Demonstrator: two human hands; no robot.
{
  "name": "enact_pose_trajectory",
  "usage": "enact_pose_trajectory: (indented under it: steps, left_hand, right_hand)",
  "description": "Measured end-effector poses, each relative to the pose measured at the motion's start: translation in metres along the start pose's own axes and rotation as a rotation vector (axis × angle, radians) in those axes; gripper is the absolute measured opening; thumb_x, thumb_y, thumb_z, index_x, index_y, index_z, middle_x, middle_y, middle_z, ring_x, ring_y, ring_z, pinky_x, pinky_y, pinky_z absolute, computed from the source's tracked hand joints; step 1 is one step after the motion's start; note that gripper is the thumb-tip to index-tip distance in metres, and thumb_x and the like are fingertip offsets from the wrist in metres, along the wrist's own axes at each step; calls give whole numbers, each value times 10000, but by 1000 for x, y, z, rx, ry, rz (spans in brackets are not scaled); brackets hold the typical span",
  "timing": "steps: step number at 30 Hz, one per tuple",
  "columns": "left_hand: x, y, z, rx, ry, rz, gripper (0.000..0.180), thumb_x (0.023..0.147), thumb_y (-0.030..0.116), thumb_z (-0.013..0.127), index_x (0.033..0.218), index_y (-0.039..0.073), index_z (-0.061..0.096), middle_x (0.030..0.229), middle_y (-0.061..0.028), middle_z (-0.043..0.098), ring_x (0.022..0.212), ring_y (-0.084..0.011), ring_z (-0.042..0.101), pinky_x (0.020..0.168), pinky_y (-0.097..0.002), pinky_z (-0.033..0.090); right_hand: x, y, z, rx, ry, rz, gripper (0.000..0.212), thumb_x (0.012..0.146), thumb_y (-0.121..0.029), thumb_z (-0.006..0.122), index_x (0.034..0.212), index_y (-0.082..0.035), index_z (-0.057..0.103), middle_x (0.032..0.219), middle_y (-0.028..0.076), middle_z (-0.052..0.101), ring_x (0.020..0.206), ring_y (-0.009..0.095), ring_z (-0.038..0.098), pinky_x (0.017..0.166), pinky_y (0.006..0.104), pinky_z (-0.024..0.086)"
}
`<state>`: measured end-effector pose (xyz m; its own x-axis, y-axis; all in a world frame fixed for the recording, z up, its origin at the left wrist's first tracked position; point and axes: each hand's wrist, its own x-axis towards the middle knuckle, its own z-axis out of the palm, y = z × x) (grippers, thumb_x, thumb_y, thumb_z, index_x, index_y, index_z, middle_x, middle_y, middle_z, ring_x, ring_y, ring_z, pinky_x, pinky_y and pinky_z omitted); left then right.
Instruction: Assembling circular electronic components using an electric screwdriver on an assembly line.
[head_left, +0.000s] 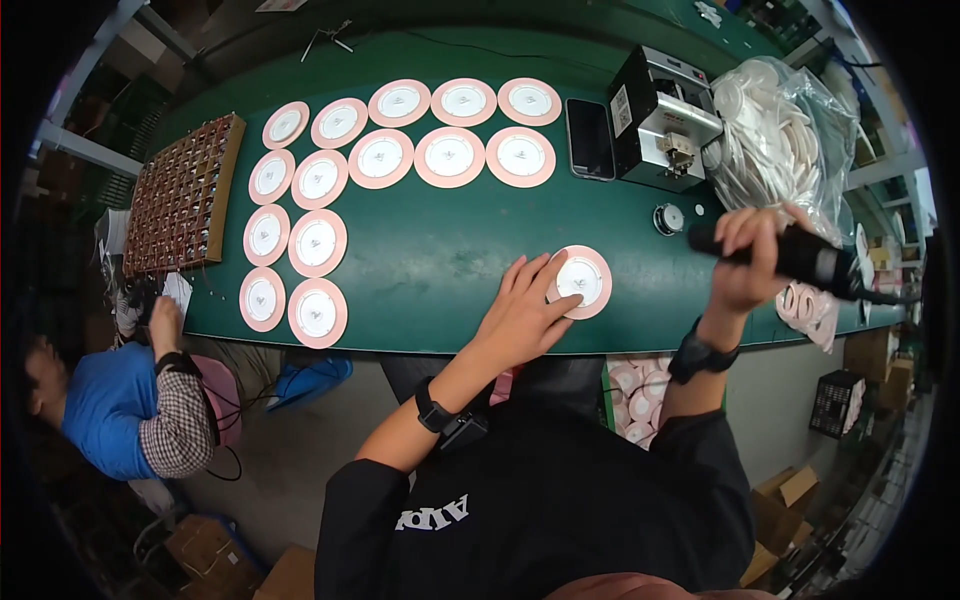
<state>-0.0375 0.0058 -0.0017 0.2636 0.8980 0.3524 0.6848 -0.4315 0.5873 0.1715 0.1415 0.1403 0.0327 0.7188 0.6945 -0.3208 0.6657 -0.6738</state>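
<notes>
A round pink disc with a white centre (590,278) lies on the green table near its front edge. Over its left side rests my left hand (518,318), fingers spread and thumb touching the white face. My right hand (752,258) is closed around a black electric screwdriver (815,262), held up at the right with its cord trailing off to the right. Its front end points left, apart from the disc. Left of my hands, more discs of the same kind (449,157) lie in rows along the back and left of the green table (430,250).
A black box-shaped machine (655,120) stands at the back right beside a phone (590,140). Near it are a small round metal part (668,219) and a clear bag of white discs (770,140). A gridded tray (185,195) stands left, near a seated person in blue (115,410).
</notes>
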Motion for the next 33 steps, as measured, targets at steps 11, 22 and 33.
enact_pose_trajectory:
  steps: [11,22,33]
  left_hand:
    - [22,20,31,162,21,-37,597,802,353,761,1319,119,576,1496,-202,386,1376,-384,361,1114,-641,234]
    - [17,8,16,193,-34,-42,469,821,276,741,1269,183,640,1500,-181,383,1375,-387,356,1114,-656,225]
    - [19,23,36,90,62,-51,344,860,204,687,1203,179,680,1457,-167,437,1366,-370,375,1126,-660,195]
  right_hand:
    - [84,61,-20,-106,70,14,233,892,5,657,1090,-9,533,663,66,547,536,152,505,567,343,473]
    - [60,61,-28,-53,34,184,201,894,9,626,1063,-36,529,644,41,491,504,143,467,534,317,436]
    - [-58,31,17,-11,-71,150,296,901,-7,559,1168,-22,431,641,43,462,485,133,435,509,318,443]
